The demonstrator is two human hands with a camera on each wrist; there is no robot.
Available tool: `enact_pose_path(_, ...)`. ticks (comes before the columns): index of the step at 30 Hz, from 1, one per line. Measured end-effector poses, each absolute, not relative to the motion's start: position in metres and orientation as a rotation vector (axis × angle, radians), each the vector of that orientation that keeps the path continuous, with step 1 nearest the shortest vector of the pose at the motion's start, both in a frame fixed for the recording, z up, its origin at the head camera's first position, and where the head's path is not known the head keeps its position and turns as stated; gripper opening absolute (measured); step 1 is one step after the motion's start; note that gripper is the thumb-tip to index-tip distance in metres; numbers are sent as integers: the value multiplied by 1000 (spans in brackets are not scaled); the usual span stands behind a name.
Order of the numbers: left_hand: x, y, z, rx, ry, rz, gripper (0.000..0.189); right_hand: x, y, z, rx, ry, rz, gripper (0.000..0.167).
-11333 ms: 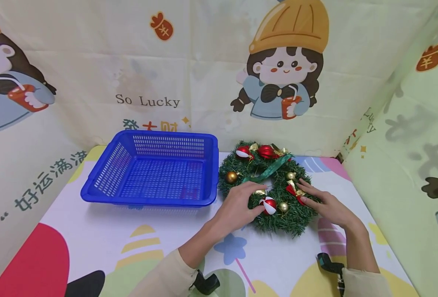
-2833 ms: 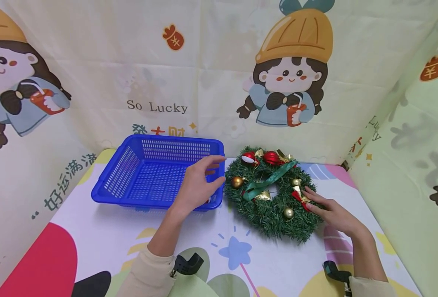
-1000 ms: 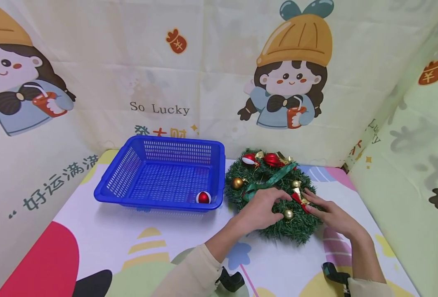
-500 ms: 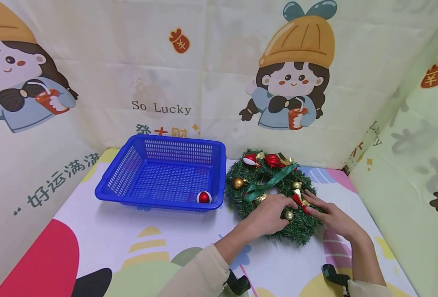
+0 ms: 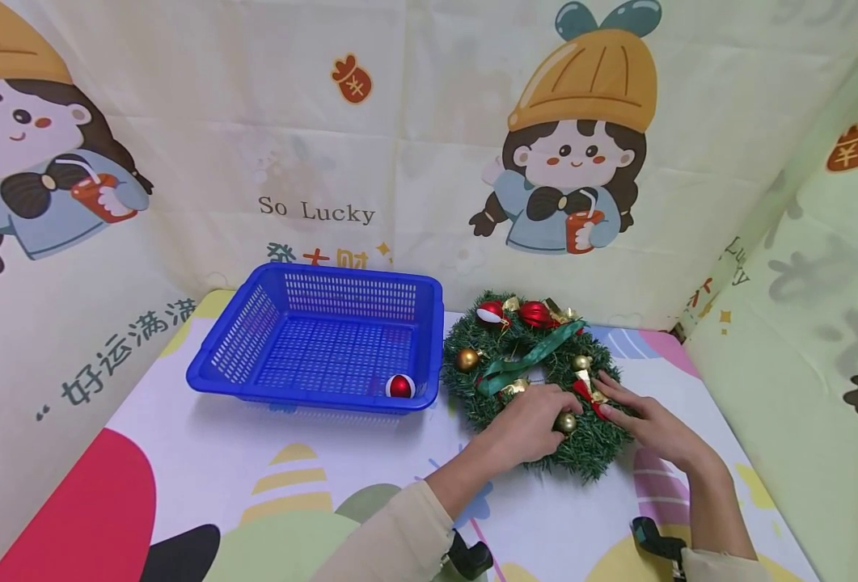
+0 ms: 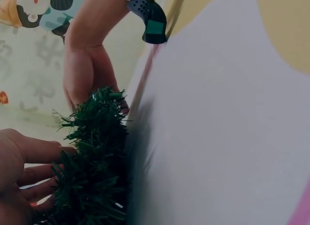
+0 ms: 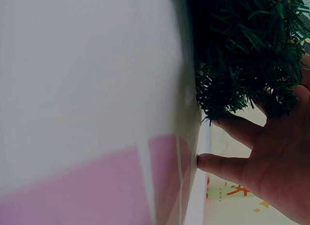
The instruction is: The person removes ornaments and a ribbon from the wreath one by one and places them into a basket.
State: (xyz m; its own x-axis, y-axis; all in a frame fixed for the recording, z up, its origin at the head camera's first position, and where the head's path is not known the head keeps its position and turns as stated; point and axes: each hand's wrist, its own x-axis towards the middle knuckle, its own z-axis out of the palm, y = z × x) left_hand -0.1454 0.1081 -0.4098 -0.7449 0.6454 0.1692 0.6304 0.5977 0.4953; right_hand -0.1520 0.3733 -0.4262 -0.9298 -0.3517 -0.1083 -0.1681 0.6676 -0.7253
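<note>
Green tinsel wreath (image 5: 581,461) lies flat on the printed tabletop (image 5: 217,453), just right of the blue basket (image 5: 312,402) in the head view; left hand (image 5: 530,424) is over the wreath's near side, its fingers and thumb bent round a pale gold ball (image 5: 567,422), pinching it from above and from the near left; the firmness of that pinch cannot be told, the ball being hidden in the left wrist view, where the fingertips enter the foliage; right hand (image 5: 650,424) rests on the wreath's right edge, fingers spread, the upper ones beside a red-and-gold bow (image 5: 585,390); in the right wrist view one digit reaches under the foliage and another meets the tabletop; also fixed on the wreath are a second small gold ball (image 5: 582,363) just above the bow, a copper-coloured ball (image 5: 467,359) at left, a red-and-white ornament (image 5: 491,313) and a ribbed red ornament (image 5: 535,314) on the far side, and a green ribbon (image 5: 541,349) across the middle; inside the basket, at its near right corner, sits a red-and-white ball (image 5: 400,386); a pale cloth backdrop (image 5: 429,153), printed with cartoon figures and "So Lucky", stands behind; both forearms wear pale sleeves (image 5: 399,537).
</note>
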Motion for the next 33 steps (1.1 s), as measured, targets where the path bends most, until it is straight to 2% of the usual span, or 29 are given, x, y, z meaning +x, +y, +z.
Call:
enact_pose_path(23, -146, 114, -417, 1163, 2906, 689, 28, -154, 374, -426, -420, 2638, -1120, 60)
enact_pose_path(33, -146, 113, -415, 1118, 2871, 788, 26, -154, 374, -427, -423, 2639, -1121, 59)
